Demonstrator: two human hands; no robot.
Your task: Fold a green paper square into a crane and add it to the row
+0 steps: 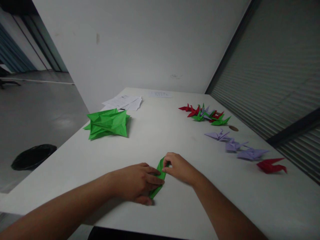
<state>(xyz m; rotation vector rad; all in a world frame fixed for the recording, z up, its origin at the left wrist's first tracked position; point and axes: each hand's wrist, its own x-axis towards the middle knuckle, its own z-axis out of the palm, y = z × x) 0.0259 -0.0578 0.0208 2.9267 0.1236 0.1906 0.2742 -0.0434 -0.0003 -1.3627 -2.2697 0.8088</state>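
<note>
A narrow piece of folded green origami paper (160,166) lies slantwise on the white table in front of me. My left hand (142,181) rests across its lower part, fingers stretched out flat on the paper and the thumb apart on the tabletop. At the upper right end, my right hand (176,166) has its thumb and index finger pinched together on the paper's edge. Parts of the folds are hidden under my fingers.
Creased green paper sheets (108,123) are stacked at the left, with printed papers (125,101) behind. Several purple cranes (233,145), a red crane (271,165) and a mixed pile of cranes (205,114) line the right side. A black-lined bin (33,156) stands beyond the left edge.
</note>
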